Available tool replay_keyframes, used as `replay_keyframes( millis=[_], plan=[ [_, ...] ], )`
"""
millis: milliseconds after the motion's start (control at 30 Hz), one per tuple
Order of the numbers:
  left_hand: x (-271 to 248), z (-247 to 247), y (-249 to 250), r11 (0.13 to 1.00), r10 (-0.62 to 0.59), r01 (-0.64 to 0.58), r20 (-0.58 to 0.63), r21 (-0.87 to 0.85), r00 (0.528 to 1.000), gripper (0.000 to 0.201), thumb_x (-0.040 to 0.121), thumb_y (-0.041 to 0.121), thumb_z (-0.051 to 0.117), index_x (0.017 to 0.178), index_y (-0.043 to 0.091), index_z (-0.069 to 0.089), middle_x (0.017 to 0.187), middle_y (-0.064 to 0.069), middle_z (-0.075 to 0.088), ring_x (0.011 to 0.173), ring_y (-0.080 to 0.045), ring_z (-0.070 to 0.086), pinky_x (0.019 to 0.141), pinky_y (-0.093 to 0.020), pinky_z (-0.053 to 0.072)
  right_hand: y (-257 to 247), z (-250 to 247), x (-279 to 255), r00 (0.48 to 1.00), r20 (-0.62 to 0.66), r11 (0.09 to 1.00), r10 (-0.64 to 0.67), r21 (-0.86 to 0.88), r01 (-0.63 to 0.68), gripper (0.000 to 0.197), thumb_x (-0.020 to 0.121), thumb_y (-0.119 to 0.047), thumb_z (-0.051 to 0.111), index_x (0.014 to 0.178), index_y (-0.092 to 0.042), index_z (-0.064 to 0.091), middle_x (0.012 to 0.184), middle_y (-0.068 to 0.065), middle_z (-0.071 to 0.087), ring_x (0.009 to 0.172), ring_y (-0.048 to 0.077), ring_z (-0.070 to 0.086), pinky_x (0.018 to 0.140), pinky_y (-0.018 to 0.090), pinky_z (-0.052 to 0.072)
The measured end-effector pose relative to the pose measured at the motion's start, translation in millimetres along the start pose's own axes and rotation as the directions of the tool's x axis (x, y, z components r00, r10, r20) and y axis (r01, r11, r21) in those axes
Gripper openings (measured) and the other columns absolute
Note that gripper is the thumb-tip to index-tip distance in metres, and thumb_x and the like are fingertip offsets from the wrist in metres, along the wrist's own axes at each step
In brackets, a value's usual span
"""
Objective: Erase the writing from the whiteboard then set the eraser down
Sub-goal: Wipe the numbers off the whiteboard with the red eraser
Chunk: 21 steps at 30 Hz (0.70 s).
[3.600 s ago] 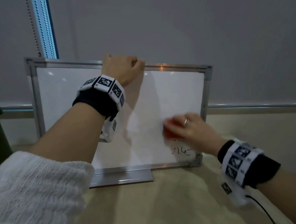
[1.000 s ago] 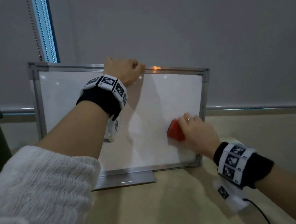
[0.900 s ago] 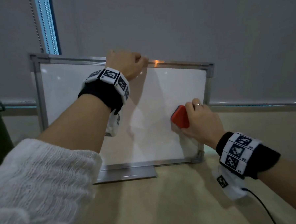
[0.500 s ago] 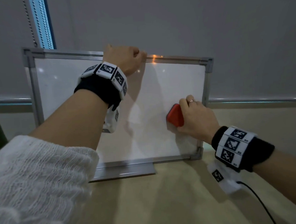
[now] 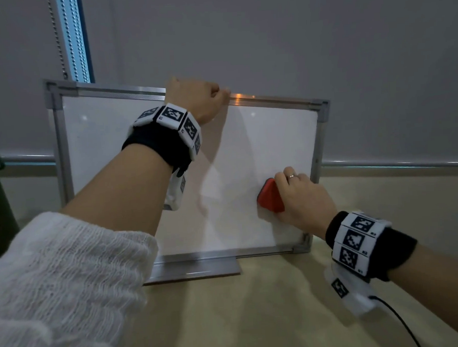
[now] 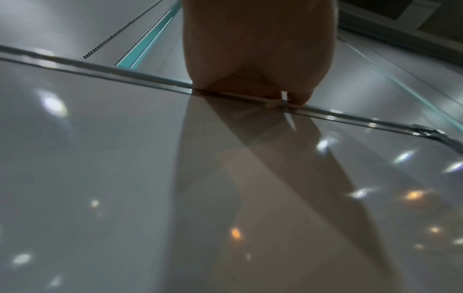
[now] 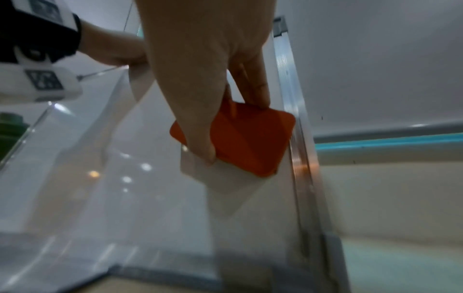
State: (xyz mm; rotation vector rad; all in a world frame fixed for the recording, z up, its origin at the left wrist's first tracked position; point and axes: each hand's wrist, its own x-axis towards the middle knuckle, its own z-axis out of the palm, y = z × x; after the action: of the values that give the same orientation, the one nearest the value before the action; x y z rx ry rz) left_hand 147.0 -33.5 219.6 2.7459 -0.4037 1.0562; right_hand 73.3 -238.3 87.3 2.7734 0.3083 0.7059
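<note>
Left hand (image 5: 196, 99) curled over the top rail of the whiteboard (image 5: 101, 143), which stands on the table (image 5: 256, 317). Right hand (image 5: 302, 198) pinches red eraser (image 5: 270, 197), flat on the board's lower right.

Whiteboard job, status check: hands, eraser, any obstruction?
Left hand grips the silver-framed whiteboard top edge. Right hand holds the red plastic eraser flat on the board's lower right. No writing visible. Nothing in the way.

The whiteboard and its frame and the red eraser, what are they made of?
Whiteboard: smooth glossy coating, mirrors lamps. Frame: probably brushed aluminium, silvery and ribbed. Eraser: matte red plastic shell, likely; its wiping side is hidden.
</note>
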Motion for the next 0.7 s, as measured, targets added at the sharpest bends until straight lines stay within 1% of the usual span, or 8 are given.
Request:
replay_keyframes(
  millis=[100, 233, 333, 433, 500, 567, 633, 700],
  plan=[
    [1.1, -0.2, -0.5, 1.000, -0.003, 0.002, 0.011, 0.010, 1.000, 0.045, 0.097, 0.043, 0.026, 0.092, 0.015, 0.061, 0.099, -0.016, 0.066, 0.103, -0.032, 0.056, 0.105, -0.042, 0.023, -5.2, 14.1, -5.0, 0.995, -0.012, 0.992, -0.098, -0.080, 0.097, 0.061, 0.030, -0.017, 0.087, 0.080, -0.006, 0.054, 0.074, 0.011, 0.055, 0.048, 0.026, 0.050, 0.036, 0.022, 0.024],
    [-1.0, -3.2, -0.4, 1.000, -0.003, 0.003, 0.009, 0.027, 1.000, 0.045, 0.097, 0.043, 0.027, 0.097, 0.016, 0.063, 0.105, -0.018, 0.066, 0.106, -0.033, 0.056, 0.101, -0.039, 0.026, -21.1, 43.0, -16.1, 0.965, 0.138, 0.955, -0.224, -0.169, 0.246, 0.049, 0.038, -0.014, 0.086, 0.077, -0.012, 0.056, 0.071, 0.007, 0.059, 0.046, 0.022, 0.051, 0.034, 0.022, 0.033],
    [-5.1, -8.8, 2.6, 1.000, -0.010, 0.008, 0.040, 0.027, 0.999, 0.045, 0.097, 0.043, 0.027, 0.097, 0.015, 0.062, 0.103, -0.017, 0.066, 0.105, -0.032, 0.057, 0.102, -0.039, 0.025, -20.0, 49.1, -18.2, 0.933, 0.179, 0.921, -0.311, -0.185, 0.343, 0.045, 0.036, -0.025, 0.087, 0.073, -0.017, 0.063, 0.072, 0.003, 0.062, 0.047, 0.020, 0.053, 0.036, 0.024, 0.037],
    [-6.3, -10.6, 3.1, 1.000, -0.014, 0.015, 0.088, -0.009, 0.996, 0.044, 0.097, 0.043, 0.027, 0.098, 0.016, 0.061, 0.108, -0.016, 0.066, 0.108, -0.031, 0.055, 0.104, -0.040, 0.023, -15.7, 28.6, -23.9, 0.888, 0.256, 0.902, -0.383, -0.104, 0.419, 0.061, 0.037, -0.045, 0.082, 0.089, -0.020, 0.064, 0.083, 0.001, 0.064, 0.057, 0.020, 0.056, 0.046, 0.028, 0.044],
    [-6.0, -10.8, 2.9, 1.000, -0.019, 0.019, 0.088, -0.010, 0.996, 0.043, 0.097, 0.043, 0.027, 0.098, 0.017, 0.061, 0.108, -0.015, 0.066, 0.108, -0.030, 0.055, 0.103, -0.039, 0.025, -18.0, 11.2, -33.3, 0.895, 0.251, 0.927, -0.368, 0.028, 0.373, 0.066, 0.048, -0.058, 0.062, 0.102, -0.021, 0.060, 0.086, -0.002, 0.063, 0.061, 0.018, 0.057, 0.053, 0.029, 0.047],
    [-6.6, -12.6, 2.8, 1.000, -0.027, 0.027, 0.090, 0.005, 0.996, 0.042, 0.097, 0.042, 0.027, 0.100, 0.018, 0.061, 0.110, -0.014, 0.065, 0.109, -0.030, 0.055, 0.102, -0.039, 0.025, -26.8, -4.0, -41.4, 0.900, 0.218, 0.926, -0.376, 0.122, 0.358, 0.075, 0.057, -0.061, 0.044, 0.119, -0.020, 0.051, 0.096, -0.002, 0.062, 0.073, 0.018, 0.058, 0.064, 0.033, 0.048],
    [-8.0, -16.7, 2.1, 1.000, -0.029, 0.030, 0.115, -0.005, 0.993, 0.041, 0.098, 0.039, 0.026, 0.105, 0.018, 0.060, 0.114, -0.014, 0.064, 0.112, -0.030, 0.054, 0.102, -0.038, 0.026, -34.7, -9.7, -45.8, 0.869, 0.250, 0.898, -0.427, 0.226, 0.376, 0.079, 0.070, -0.055, 0.051, 0.139, -0.020, 0.033, 0.120, 0.002, 0.051, 0.099, 0.023, 0.052, 0.083, 0.038, 0.041],
    [-8.9, -23.1, 0.4, 0.998, 0.005, 0.005, 0.171, -0.055, 0.985, 0.039, 0.099, 0.036, 0.025, 0.102, 0.016, 0.058, 0.111, -0.016, 0.062, 0.110, -0.030, 0.053, 0.095, -0.035, 0.031, -39.6, -8.7, -48.7, 0.826, 0.335, 0.881, -0.453, 0.309, 0.358, 0.084, 0.078, -0.052, 0.059, 0.146, -0.024, 0.020, 0.134, 0.003, 0.038, 0.114, 0.023, 0.040, 0.093, 0.037, 0.031]
  ],
)
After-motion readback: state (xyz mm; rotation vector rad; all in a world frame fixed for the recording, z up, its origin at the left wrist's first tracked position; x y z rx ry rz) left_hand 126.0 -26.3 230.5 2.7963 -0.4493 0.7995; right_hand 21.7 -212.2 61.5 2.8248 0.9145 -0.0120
